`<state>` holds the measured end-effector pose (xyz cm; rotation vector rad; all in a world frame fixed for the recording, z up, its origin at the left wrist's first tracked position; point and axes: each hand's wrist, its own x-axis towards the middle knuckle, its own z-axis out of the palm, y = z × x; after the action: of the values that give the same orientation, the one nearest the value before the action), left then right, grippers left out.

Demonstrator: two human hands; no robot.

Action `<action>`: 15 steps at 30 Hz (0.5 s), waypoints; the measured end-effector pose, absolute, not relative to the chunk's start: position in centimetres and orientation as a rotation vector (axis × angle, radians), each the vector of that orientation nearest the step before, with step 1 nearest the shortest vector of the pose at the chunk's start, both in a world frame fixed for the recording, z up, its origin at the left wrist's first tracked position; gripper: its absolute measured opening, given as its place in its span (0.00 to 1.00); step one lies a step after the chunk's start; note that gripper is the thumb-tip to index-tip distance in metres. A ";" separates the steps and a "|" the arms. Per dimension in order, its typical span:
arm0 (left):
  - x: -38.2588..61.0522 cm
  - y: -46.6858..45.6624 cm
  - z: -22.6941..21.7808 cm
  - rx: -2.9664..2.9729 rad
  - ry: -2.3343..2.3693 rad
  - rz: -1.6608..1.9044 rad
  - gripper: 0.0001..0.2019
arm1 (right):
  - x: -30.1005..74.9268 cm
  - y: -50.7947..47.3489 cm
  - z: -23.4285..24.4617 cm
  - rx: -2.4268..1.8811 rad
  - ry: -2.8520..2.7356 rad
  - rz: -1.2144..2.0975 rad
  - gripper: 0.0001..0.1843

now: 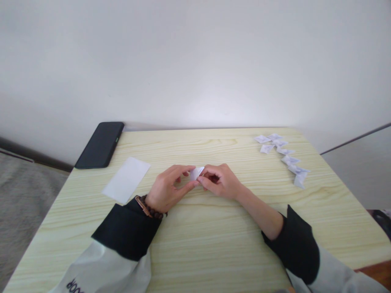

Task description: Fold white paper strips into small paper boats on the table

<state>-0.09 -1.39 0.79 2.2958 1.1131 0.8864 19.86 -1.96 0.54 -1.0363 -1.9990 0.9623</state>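
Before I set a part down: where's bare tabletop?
Bare: the far strip of table beyond the hands, between phone and folded papers; near middle, between left sleeve and right sleeve.
Crowded: far left, with phone and white sheet; far right, at folded papers; centre, where left hand and right hand hold a small folded piece.

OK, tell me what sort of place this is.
Probably a room at home: a wood-grain table against a plain white wall, with small folded paper pieces on it.
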 end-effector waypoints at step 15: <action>-0.1 -1.4 0.8 2.300 1.086 0.883 0.15 | 19.7 -2.0 0.8 -1.058 -1.983 1.002 0.09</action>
<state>-0.11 -1.37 0.83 2.2999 1.0862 0.8833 19.75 -1.96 0.76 -1.0577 -1.9826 1.0024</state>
